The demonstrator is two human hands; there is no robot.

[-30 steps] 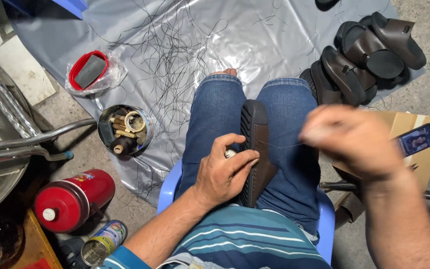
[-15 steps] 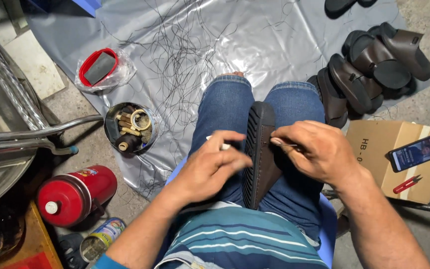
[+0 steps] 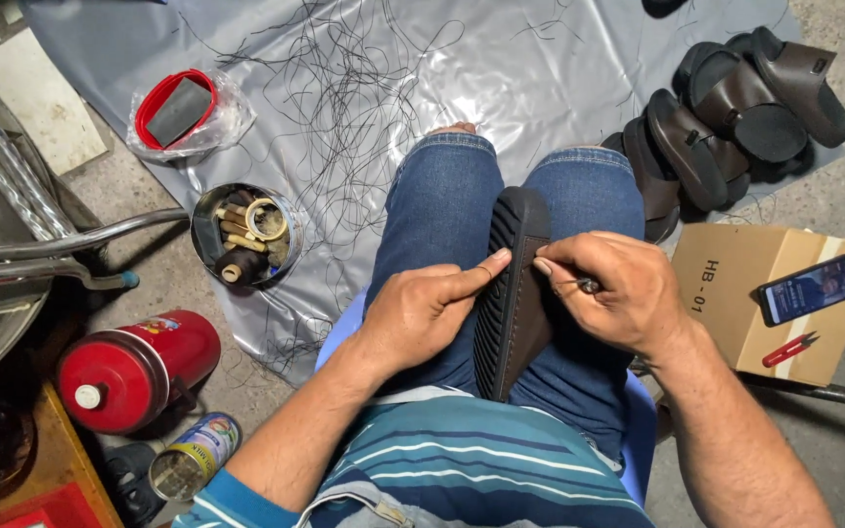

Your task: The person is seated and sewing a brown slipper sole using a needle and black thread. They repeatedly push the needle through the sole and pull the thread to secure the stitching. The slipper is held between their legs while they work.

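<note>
Between the knees, clamped upright on the jeans: one dark sandal sole (image 3: 512, 293), ribbed tread side facing left, toe end pointing away from the body.

Left hand (image 3: 422, 313) rests against the tread side, thumb stretched to the sole's edge, fingers curled; it steadies the sole rather than gripping it. Right hand (image 3: 618, 293) is pinched narrow on a thin metal tool (image 3: 579, 286), likely a needle or awl, tip at the sole's right edge. Can't see any thread running from it.

Progress, my read: stitching of this sole's edge is mid-way. Can't tell how much of the perimeter is done; the far side is hidden by the right hand.

Counts:
- finished-looking brown sandals (image 3: 735, 108) piled upper right: about four or five, overlap makes the exact number unclear
- one cardboard box (image 3: 735, 293) right of the leg, with one phone (image 3: 809, 288) and one pair of red snips (image 3: 789, 349) on it
- one round tin (image 3: 246, 235) of spools and bits, left of the leg
- one red-rimmed container in a clear bag (image 3: 183, 112)
- one red cylinder (image 3: 134, 367), one small can (image 3: 193, 460)
- grey plastic sheet (image 3: 559, 68) on the floor, covered in loose black thread offcuts (image 3: 344, 88), too many to count
</note>
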